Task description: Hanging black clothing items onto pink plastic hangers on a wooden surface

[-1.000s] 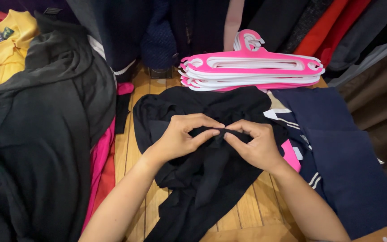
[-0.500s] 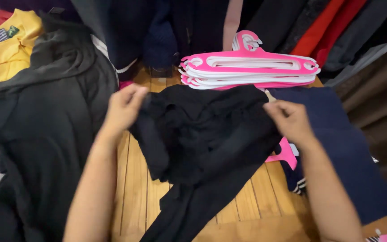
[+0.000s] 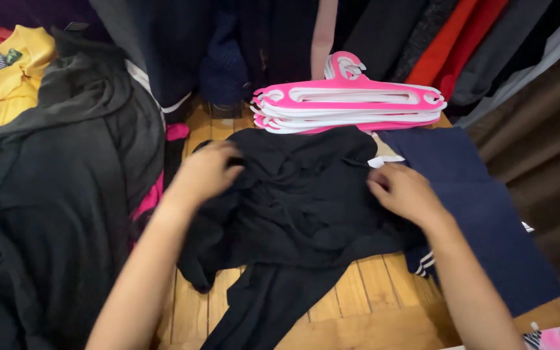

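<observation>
Fingers of the left hand (image 3: 205, 172) and right hand (image 3: 404, 191) are curled on one black garment (image 3: 299, 194), now lowered flat onto the wooden worktop (image 3: 358, 304); half a second earlier it was held raised. One stack of pink-and-white hangers (image 3: 351, 107) is noted behind, one navy garment (image 3: 481, 207) right, one grey garment (image 3: 59, 181) left.

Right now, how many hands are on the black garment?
2: the left hand on the black garment at its left edge, the right hand at its right edge.
</observation>
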